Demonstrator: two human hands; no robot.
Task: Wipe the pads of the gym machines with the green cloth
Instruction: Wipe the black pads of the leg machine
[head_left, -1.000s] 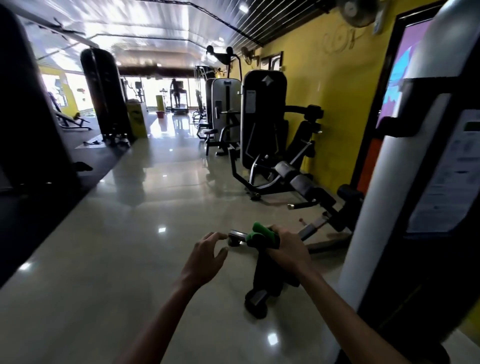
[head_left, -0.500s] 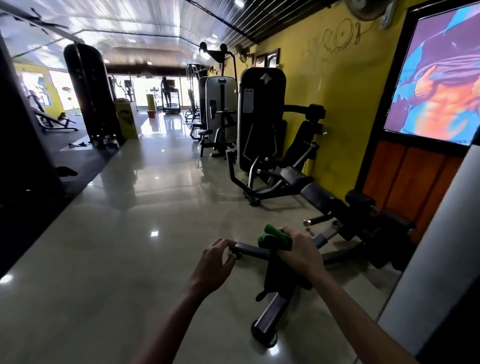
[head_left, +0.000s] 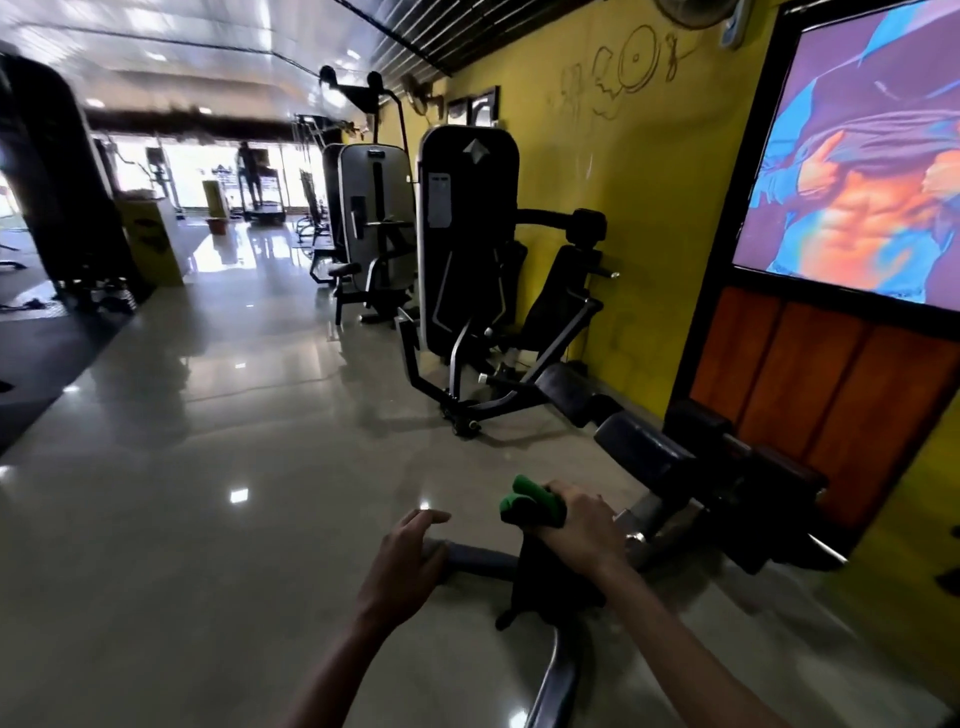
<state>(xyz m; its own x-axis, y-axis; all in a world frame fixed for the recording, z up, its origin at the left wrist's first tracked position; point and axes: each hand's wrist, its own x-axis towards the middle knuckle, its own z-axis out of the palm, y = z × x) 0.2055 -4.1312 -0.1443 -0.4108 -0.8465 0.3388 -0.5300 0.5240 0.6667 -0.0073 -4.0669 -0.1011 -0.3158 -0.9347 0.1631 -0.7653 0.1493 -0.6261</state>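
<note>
Mid-wipe: the right hand (head_left: 582, 525) clamps the green cloth (head_left: 530, 501) atop the machine's upright pad (head_left: 550, 582), left hand (head_left: 410, 556) curled round its handlebar (head_left: 480, 558); next, probably a downward stroke.

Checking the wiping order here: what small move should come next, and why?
Probably slide the right hand, which grips the green cloth, leftward along the handle bar toward the left hand, which rests curled at the bar's end; that stretch looks unwiped.
</note>
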